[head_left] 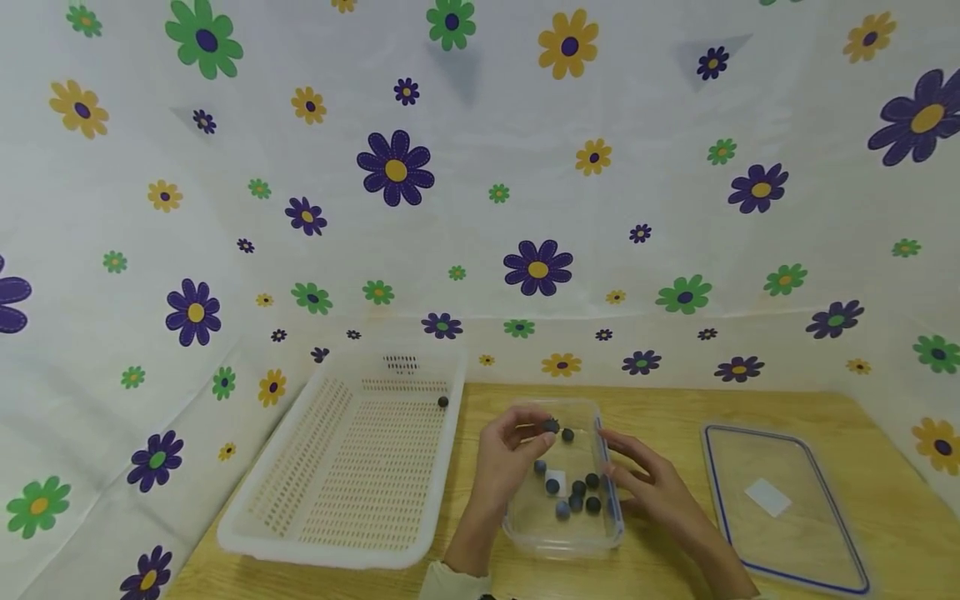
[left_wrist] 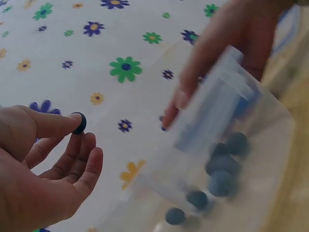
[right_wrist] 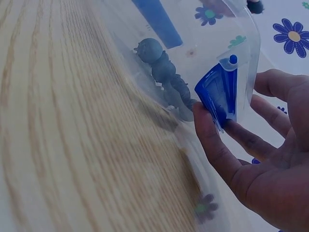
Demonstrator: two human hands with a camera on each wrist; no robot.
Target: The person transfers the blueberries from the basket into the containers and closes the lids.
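Note:
My left hand (head_left: 513,450) pinches a blueberry (left_wrist: 79,123) between thumb and fingertips, above the far end of a clear plastic container (head_left: 558,546). Inside the container lie several blueberries (head_left: 578,488), mostly toward its near right part. Along the container's right wall, my right hand (head_left: 663,492) rests its fingers against the outside, near the rim. The right wrist view has those fingers touching a blue-edged clip flap (right_wrist: 219,96) that hangs on the wall. Behind the clear plastic, a cluster of blueberries (right_wrist: 163,70) shows through.
A white perforated basket (head_left: 427,533) stands on the left with one dark blueberry (head_left: 443,402) near its far right corner. The clear lid (head_left: 795,467) with a blue seal lies at the right of the wooden table (head_left: 660,408). A flower-print sheet (head_left: 480,225) hangs behind.

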